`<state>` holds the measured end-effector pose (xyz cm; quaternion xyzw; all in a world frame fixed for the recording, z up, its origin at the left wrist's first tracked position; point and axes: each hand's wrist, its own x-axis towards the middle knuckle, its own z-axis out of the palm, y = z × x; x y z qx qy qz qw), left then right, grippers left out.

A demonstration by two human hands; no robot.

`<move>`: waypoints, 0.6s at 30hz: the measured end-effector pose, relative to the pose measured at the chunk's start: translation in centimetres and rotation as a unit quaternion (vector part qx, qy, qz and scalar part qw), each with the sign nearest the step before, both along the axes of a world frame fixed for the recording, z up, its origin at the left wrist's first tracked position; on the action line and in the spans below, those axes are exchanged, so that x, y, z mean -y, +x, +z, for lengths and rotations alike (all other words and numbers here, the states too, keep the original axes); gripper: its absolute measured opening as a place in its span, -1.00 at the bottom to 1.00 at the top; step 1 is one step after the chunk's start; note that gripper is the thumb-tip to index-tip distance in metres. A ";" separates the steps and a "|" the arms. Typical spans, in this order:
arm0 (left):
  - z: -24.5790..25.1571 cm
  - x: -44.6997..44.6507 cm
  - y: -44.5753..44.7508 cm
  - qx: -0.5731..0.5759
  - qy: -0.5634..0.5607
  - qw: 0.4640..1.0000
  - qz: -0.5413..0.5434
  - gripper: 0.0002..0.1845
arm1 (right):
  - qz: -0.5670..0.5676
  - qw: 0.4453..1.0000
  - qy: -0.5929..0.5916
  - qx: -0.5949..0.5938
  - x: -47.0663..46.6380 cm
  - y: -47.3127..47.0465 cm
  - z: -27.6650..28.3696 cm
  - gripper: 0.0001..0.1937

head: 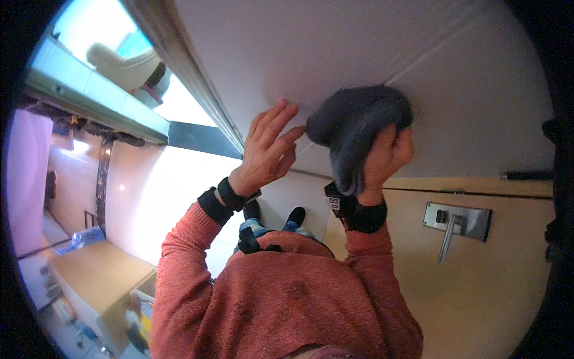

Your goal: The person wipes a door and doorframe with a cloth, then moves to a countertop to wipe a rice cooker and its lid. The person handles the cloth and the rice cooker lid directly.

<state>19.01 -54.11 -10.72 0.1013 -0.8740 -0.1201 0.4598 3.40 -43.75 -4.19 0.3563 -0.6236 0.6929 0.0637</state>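
Observation:
My right hand (389, 157) grips a bunched dark grey cloth (358, 119), which lies against a pale tiled wall (341, 45). Folds of the cloth hang down past the fingers. To its left, my left hand (269, 150) is raised with its fingers apart and nothing in it. Its fingertips are close to the wall, and I cannot tell whether they touch it. Both wrists wear black bands, and a small black device (339, 200) sits at the right wrist.
A yellowish door (484, 287) with a metal lever handle (448, 231) stands at the right. Lower left is a cardboard box (103, 269) beside assorted items. Past the wall's edge trim (197, 67), a pale stuffed object (128, 67) sits near a ledge (98, 87). My feet stand on light floor tiles (309, 188).

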 end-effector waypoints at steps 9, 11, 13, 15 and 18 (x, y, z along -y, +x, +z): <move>-5.6 -1.8 7.1 0.228 0.303 0.925 0.026 -0.72 | 0.138 0.972 0.172 0.081 2.6 4.7 -10.7 -0.76; -6.0 -2.4 7.7 0.281 0.318 0.906 -0.004 -0.74 | 0.164 0.968 0.171 0.088 3.2 5.6 -10.9 -0.77; -5.9 -2.6 8.0 0.249 0.332 0.910 -0.013 -0.69 | 0.180 0.959 0.172 0.137 4.0 6.5 -9.4 -0.78; -5.5 -2.4 7.9 0.257 0.358 0.898 -0.013 -0.66 | 0.230 0.958 0.110 0.132 4.9 7.6 -6.8 -0.79; -4.8 -1.8 7.6 0.165 0.317 0.934 -0.020 -0.65 | 0.318 0.943 0.018 0.091 6.9 8.6 -2.0 -0.76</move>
